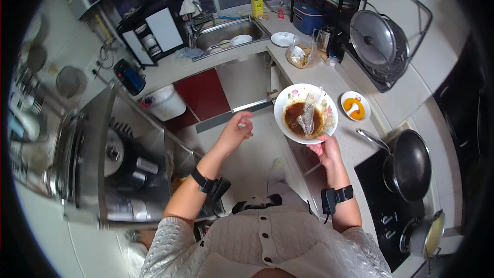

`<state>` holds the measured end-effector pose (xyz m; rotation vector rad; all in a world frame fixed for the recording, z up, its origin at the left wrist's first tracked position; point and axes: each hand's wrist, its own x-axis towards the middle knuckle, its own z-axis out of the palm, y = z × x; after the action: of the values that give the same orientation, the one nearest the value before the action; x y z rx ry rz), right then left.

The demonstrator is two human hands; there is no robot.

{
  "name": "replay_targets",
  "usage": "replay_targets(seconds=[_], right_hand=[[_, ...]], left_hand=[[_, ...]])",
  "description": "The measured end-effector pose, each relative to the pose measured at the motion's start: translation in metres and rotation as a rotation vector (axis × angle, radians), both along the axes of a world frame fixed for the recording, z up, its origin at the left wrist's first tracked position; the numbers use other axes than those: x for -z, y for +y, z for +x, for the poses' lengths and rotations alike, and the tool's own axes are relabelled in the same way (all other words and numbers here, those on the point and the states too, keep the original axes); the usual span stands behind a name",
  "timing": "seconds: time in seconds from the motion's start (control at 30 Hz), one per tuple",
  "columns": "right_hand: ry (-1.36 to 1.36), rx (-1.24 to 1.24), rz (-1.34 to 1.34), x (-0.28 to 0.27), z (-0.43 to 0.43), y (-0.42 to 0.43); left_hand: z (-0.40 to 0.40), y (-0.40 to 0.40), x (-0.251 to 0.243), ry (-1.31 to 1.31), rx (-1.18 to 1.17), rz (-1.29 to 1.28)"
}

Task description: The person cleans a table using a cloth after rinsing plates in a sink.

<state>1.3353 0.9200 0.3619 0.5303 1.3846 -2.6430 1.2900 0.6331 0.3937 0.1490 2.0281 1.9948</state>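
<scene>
My right hand point(327, 151) grips the near rim of a white floral bowl point(283, 98), held up beside the counter edge. Dark brown sauce point(293, 117) lies in the bowl, and a crumpled piece of clear plastic point(308, 114) rests in it and reaches up over the far inner wall. To the left, over the floor, my left hand point(236, 132) hovers with nothing in it, its fingers loosely bent and apart. A small dish of orange liquid point(362, 114) with a white spoon point(352, 109) in it stands on the counter right of the bowl.
A wok point(411, 166) and a pot point(428, 235) stand on the black stove point(380, 200) at right. Further back are a plastic bag with food point(303, 56), a white plate point(283, 39) and a sink point(266, 33) holding dishes. A white bin point(170, 104) is at left.
</scene>
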Motion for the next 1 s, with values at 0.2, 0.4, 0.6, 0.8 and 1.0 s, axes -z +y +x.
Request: replay_targets(seconds=[0.2,0.4,0.6,0.8,1.0], right_hand=[[0.04,0.09,0.038,0.042,-0.166,0.051],[-0.077,0.227,0.041,0.083,-0.272,0.108],[-0.188,0.383,0.094,0.093,-0.291,0.129],[-0.302,0.677,0.07,0.085,-0.306,0.094],[-0.355,0.855,0.031,0.075,-0.313,0.058]], left_hand=[[-0.18,0.04,0.005,0.048,0.115,-0.116],[-0.345,0.097,0.024,0.052,0.206,-0.079],[-0.511,0.198,0.05,-0.063,0.52,0.212],[-0.608,0.336,0.112,-0.304,0.777,-0.212],[-0.651,0.387,0.18,0.015,1.068,-0.565]])
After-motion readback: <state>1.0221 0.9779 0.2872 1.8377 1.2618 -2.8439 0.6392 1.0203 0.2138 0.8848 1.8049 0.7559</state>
